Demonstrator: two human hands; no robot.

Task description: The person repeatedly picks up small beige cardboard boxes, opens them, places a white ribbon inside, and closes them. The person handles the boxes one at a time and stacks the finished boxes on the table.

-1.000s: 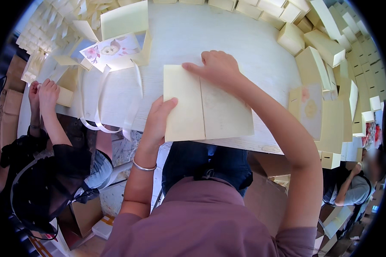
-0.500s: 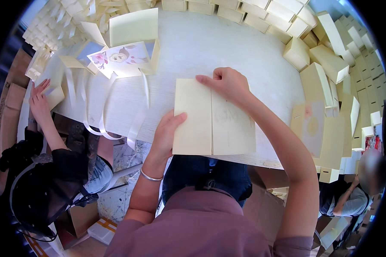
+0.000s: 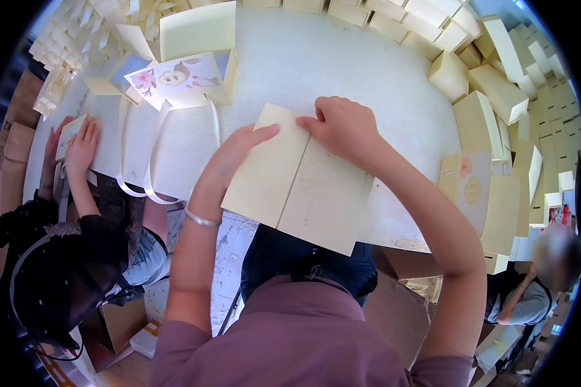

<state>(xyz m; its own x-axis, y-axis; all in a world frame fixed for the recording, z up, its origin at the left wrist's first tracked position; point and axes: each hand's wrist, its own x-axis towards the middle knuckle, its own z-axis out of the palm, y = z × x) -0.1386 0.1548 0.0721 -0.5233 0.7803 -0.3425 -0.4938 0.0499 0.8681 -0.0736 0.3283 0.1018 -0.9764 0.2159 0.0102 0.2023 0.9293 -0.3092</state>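
A cream cardboard box piece (image 3: 271,174) with a straight seam down its middle tilts over the table's front edge, above my lap. My left hand (image 3: 231,151) grips its upper left side, thumb lying on the face and the other fingers hidden behind. At the upper edge, near the seam, my right hand (image 3: 347,126) holds it with curled fingers and the thumb pressed on the surface. Farther left stands an open cream box (image 3: 199,32) with a floral printed panel (image 3: 174,79). White ribbons (image 3: 153,148) hang from it over the table edge.
Stacked cream boxes (image 3: 387,22) line the far edge of the white table (image 3: 290,58). More boxes (image 3: 487,122) crowd the right side. At left, a co-worker's hands (image 3: 81,142) rest on a small box; another person (image 3: 529,303) sits at far right.
The cardboard piece has turned clockwise, its lower end swinging left. My left hand has slid up toward its top corner. The co-worker at left now has both hands on the small box.
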